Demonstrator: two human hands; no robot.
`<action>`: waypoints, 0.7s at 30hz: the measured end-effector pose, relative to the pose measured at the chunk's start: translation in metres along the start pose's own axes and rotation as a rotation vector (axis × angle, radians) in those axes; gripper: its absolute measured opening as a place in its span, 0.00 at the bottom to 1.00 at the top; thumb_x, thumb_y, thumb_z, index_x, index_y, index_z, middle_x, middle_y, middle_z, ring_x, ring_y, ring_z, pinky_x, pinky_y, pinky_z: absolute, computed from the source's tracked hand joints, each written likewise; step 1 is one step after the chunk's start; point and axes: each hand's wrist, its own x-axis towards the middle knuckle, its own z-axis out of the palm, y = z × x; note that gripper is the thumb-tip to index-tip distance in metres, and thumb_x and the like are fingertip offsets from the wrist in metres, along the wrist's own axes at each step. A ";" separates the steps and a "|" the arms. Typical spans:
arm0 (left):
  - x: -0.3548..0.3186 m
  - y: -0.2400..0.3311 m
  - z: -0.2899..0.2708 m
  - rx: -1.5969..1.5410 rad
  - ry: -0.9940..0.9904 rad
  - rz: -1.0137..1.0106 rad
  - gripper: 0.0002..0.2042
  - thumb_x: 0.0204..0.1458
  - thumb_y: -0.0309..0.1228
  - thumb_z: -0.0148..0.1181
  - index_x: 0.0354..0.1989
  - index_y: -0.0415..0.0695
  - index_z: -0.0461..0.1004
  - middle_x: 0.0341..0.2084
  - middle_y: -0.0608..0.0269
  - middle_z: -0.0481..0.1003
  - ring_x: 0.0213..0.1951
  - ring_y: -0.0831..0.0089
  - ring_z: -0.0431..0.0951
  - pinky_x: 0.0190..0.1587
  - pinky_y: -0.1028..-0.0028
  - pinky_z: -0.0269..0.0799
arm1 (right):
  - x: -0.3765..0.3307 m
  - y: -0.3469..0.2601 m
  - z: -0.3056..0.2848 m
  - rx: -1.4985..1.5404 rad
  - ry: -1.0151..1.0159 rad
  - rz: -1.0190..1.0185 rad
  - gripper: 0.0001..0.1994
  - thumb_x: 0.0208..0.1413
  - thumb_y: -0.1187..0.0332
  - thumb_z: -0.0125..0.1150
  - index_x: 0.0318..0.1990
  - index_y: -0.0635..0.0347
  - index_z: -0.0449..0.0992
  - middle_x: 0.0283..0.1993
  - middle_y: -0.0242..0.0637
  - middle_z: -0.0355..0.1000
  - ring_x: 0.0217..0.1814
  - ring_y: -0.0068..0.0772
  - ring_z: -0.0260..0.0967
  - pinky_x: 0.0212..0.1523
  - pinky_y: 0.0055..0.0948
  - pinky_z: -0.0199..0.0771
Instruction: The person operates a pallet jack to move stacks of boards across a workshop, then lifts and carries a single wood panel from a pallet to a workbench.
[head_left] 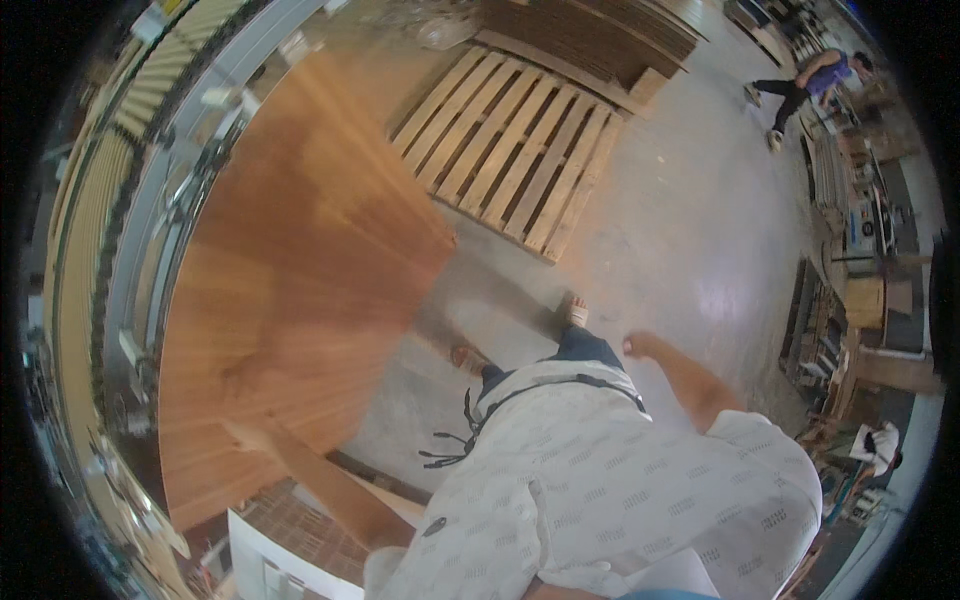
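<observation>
A large reddish-brown wood panel (pixel 300 270) with a smooth, glossy face fills the left side, lying along a machine. My left hand (pixel 250 434) reaches out over the panel's near part, its fingers stretched out and a little blurred; nothing shows in its grasp. Whether the palm touches the surface I cannot tell. My right hand (pixel 640 345) hangs out to the right of my body, above the grey floor and away from the panel. Its fingers are mostly hidden, and no held thing shows there.
Beyond the panel's right corner lies a slatted wooden pallet (pixel 510 150), with a stack of brown boards (pixel 590 45) behind it. A long roller machine (pixel 150 230) runs along the left. Below the panel stands a stack of small wood pieces (pixel 300 525). A person (pixel 815 80) is far right.
</observation>
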 end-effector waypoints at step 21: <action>-0.408 -0.413 0.112 1.844 -1.461 0.384 0.26 0.55 0.47 0.58 0.58 0.43 0.73 0.56 0.48 0.72 0.60 0.51 0.70 0.63 0.55 0.63 | 0.040 0.385 -0.047 0.529 0.353 -0.052 0.10 0.53 0.68 0.57 0.40 0.60 0.80 0.34 0.45 0.79 0.36 0.40 0.76 0.38 0.36 0.76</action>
